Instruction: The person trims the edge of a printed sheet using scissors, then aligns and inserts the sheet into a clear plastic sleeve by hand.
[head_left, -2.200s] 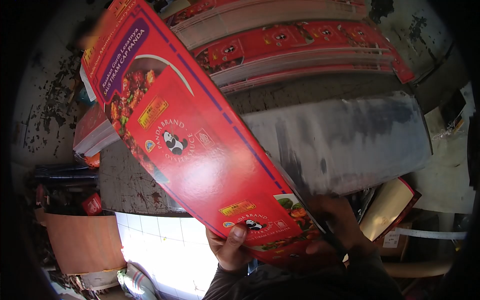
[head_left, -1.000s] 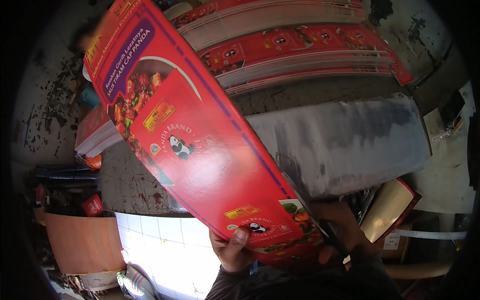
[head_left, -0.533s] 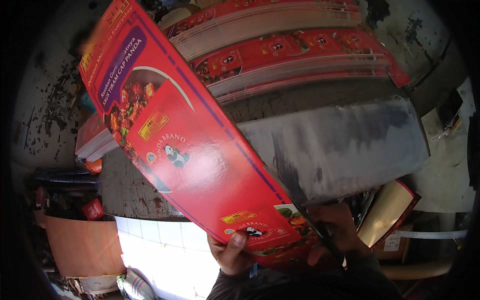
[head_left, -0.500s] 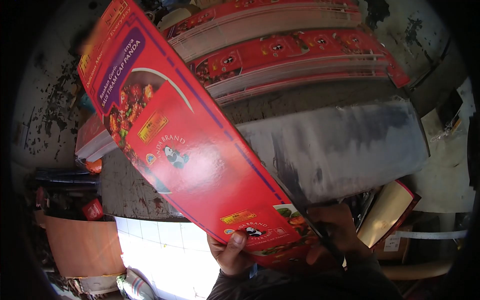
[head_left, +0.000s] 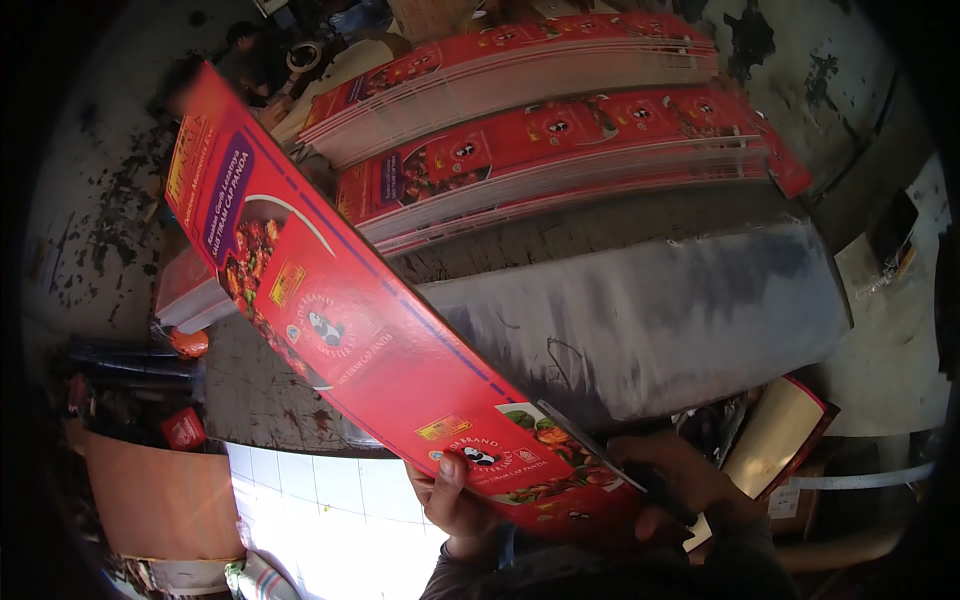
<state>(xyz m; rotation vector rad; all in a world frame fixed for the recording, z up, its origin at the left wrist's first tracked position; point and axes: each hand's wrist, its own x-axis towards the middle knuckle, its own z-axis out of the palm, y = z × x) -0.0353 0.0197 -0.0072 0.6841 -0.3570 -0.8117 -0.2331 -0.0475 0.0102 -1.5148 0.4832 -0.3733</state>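
A long red printed cardboard strip point(head_left: 400, 350) with panda logos and food pictures slants across the view from upper left to lower middle. My left hand point(head_left: 455, 500) grips its near left edge, thumb on the printed face and fingers underneath. At the strip's lower right edge, my right hand point(head_left: 690, 485) is closed around a dark-handled tool point(head_left: 665, 497). A thin grey blade point(head_left: 580, 435) extends from that tool along the strip's edge. Shadow hides the tool's exact kind and part of the right hand's fingers.
Stacks of similar red printed strips point(head_left: 540, 130) lie behind on a dark, worn table point(head_left: 270, 390). A grey smeared sheet point(head_left: 690, 310) covers its front right. Lower left is a brown panel point(head_left: 160, 495); at the right stands a tan-faced, red-edged piece point(head_left: 768, 430).
The strip's far end has dropped and its face has turned slightly. More of the stacks shows behind it. At the right hand, the grey blade along the edge now shows more clearly.
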